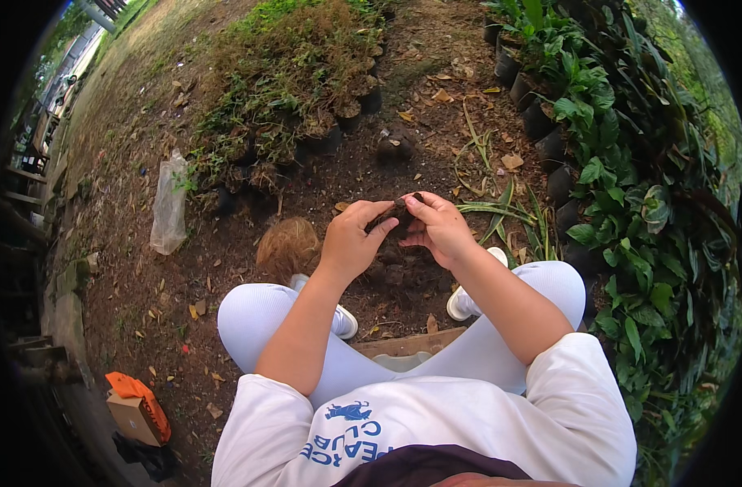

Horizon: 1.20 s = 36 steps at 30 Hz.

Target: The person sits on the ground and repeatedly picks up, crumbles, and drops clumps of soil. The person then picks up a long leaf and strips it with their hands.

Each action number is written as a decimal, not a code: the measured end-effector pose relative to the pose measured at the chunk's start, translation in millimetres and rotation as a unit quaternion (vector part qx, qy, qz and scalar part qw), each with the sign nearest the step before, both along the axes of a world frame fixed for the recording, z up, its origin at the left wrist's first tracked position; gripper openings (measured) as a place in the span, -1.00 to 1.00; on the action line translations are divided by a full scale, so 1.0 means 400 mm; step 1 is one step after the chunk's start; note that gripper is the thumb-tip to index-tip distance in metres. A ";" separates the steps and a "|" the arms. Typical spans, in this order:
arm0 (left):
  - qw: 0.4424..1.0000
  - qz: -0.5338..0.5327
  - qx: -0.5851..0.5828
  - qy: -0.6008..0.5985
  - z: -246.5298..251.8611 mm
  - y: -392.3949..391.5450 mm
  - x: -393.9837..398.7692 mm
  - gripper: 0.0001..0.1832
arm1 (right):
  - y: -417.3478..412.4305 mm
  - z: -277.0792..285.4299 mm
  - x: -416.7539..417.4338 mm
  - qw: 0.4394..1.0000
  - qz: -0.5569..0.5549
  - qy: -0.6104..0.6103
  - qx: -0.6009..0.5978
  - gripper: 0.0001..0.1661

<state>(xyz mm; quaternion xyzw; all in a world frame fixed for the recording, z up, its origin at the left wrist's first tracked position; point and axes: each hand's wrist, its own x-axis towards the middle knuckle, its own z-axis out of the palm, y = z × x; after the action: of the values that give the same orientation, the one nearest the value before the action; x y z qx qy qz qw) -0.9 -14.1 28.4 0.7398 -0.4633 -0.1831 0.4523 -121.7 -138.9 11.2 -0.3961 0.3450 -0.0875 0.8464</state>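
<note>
My left hand (357,236) and my right hand (439,226) meet in front of me, both closed around a dark clump of soil (399,214). The fingers hide part of the clump, so its full shape cannot be told. Beneath my hands lies dark, loose soil (401,274) between my white shoes. A ball of brown fibre (287,248) rests on the ground left of my left hand. Beyond my hands sits a dark, rounded bag or pot (395,148) with a dry leaf on it. Long green-yellow leaves (502,210) lie right of my right hand.
A clear plastic bag (169,204) lies at the left. Dry-looking plants (286,79) in black bags stand ahead, and leafy potted plants (596,176) line the right side. A cardboard box (133,417) with an orange bag (141,392) is at the lower left, beside a black plastic bag (142,456).
</note>
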 end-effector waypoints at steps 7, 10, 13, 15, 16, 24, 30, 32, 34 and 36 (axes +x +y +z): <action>0.999 0.013 -0.028 -0.015 0.004 0.007 0.022 -0.77 | -0.049 0.012 -0.002 0.995 -0.085 0.043 -0.028 -0.75; 0.999 0.035 -0.016 0.027 0.004 0.015 0.025 -0.76 | -0.077 0.020 -0.015 0.997 -0.032 0.037 -0.061 -0.73; 0.991 0.062 0.020 0.117 -0.010 0.014 0.020 -0.68 | -0.071 0.020 -0.018 0.996 0.008 0.024 -0.091 -0.72; 0.969 0.077 0.058 0.228 -0.016 0.010 0.016 -0.60 | -0.052 0.021 -0.015 0.994 0.029 0.009 -0.105 -0.72; 0.975 0.072 0.052 0.204 -0.022 0.010 0.012 -0.57 | -0.036 0.024 -0.011 0.993 0.035 0.002 -0.109 -0.72; 0.970 0.047 0.063 0.232 0.005 0.002 -0.010 -0.50 | 0.002 0.005 -0.006 0.970 0.079 -0.018 -0.228 -0.77; 0.972 0.025 0.089 0.216 0.025 0.002 -0.007 -0.47 | -0.011 -0.003 -0.012 0.936 0.108 -0.013 -0.336 -0.72; 0.970 0.022 0.102 0.220 0.031 -0.002 -0.008 -0.48 | -0.014 0.002 -0.019 0.911 0.124 0.016 -0.393 -0.67; 0.965 0.019 0.122 0.229 0.032 0.001 0.002 -0.49 | -0.008 0.056 -0.022 0.861 0.157 0.065 -0.480 -0.60; 0.970 0.009 0.128 0.208 0.036 0.004 0.010 -0.49 | -0.010 0.046 -0.021 0.852 0.146 0.025 -0.502 -0.53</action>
<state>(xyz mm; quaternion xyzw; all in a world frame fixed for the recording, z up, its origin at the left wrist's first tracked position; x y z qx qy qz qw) 3.0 -12.6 42.7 0.7414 -0.3252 -0.3865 0.4417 -130.0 -142.8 29.6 -0.8151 0.2132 -0.1144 0.5264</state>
